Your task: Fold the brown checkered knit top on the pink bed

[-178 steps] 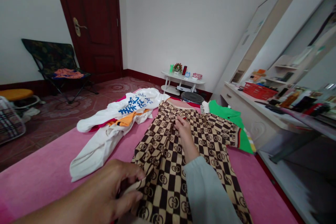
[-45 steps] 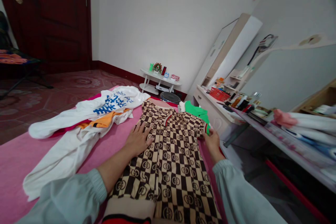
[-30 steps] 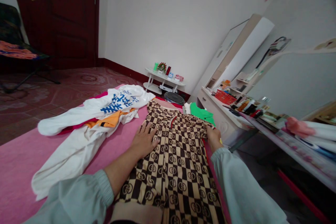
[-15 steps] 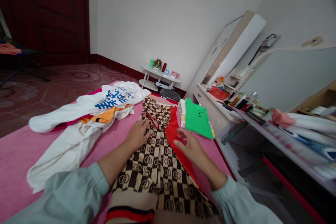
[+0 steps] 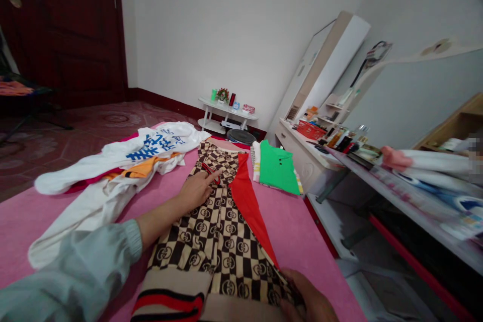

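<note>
Checkered garment (image 5: pixel 230 221), brown and tan, laid lengthwise on the pink cover (image 5: pixel 302 231), from near its far edge down toward the viewer. Round line motif repeated all over; any lettering inside it too small to read. Red strip (image 5: pixel 249 201) down the garment's right side; tan hem band (image 5: pixel 177 282) with black and red stripes at the near end.

Left hand (image 5: pixel 194 191) palm down on the upper part, beside the striped placket; index finger stretched out across the cloth, the others bent, nothing clamped. Right hand (image 5: pixel 311 299) at the near right corner of the garment, cut by the frame and blurred; touching the fabric, but cannot tell whether fingers and thumb are closed on it.

Writing: white top (image 5: pixel 151 146), toward the cover's far left edge, carries big blue brush-style characters and smaller blue marks; not surely legible. Orange cloth (image 5: pixel 141 167) against it, black patch, unread. Off-white garment (image 5: pixel 86 211) nearer, along the left.

Far right corner of the cover: green shirt (image 5: pixel 279 166), folded, two dark buttons, no lettering legible. Bottles (image 5: pixel 339 138) on the dresser beyond the right edge; labels too small to read.
</note>
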`<state>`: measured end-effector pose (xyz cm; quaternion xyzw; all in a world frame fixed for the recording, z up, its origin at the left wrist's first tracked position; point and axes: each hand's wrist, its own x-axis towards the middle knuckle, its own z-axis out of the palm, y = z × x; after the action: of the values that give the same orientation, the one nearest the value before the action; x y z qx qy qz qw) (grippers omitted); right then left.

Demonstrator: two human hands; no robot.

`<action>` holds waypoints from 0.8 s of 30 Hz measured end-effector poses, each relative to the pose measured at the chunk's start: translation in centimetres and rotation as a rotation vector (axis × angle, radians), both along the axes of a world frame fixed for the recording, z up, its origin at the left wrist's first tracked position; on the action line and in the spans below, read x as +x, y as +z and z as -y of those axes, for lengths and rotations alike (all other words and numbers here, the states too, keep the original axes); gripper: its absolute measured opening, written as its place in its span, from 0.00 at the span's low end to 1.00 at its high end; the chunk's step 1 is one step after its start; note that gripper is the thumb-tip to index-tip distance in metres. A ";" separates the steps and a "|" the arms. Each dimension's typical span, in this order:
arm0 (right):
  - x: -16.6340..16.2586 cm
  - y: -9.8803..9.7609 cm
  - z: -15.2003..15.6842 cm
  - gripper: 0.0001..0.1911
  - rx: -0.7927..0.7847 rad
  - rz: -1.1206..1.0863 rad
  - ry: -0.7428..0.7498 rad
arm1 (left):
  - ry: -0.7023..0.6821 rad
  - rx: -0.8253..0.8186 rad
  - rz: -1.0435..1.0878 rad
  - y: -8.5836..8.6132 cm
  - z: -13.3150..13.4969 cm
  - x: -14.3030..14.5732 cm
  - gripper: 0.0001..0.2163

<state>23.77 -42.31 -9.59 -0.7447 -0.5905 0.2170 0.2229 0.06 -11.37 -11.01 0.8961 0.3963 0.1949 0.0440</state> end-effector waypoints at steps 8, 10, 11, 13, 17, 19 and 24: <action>-3.6 2.9 -2.1 0.11 0.001 -0.150 0.007 | 0.013 -0.203 -0.011 2.2 -3.0 3.3 0.09; -4.0 3.4 -2.6 0.10 0.004 -0.239 0.016 | 0.012 -0.233 0.046 2.4 -3.8 3.8 0.08; -4.3 3.7 -2.8 0.10 0.005 -0.292 0.019 | 0.009 -0.245 0.081 2.6 -4.3 3.9 0.09; -5.0 4.6 -3.3 0.10 0.007 -0.402 0.023 | -0.002 -0.254 0.157 3.3 -5.3 4.2 0.09; -7.7 6.2 -4.9 0.12 0.016 -0.611 0.062 | -0.002 -0.220 0.299 5.4 -7.4 4.4 0.09; -9.4 5.9 -5.8 0.15 0.017 -0.657 0.101 | 0.013 -0.215 0.350 6.1 -7.9 4.2 0.09; -12.1 2.7 -7.6 0.15 -0.157 -0.434 0.296 | 0.100 -0.285 0.455 4.0 -7.7 2.9 0.10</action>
<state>11.72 -34.72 -6.89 -0.6012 -0.6127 0.4468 0.2519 2.99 -3.66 -6.96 0.7934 0.4433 0.3355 0.2478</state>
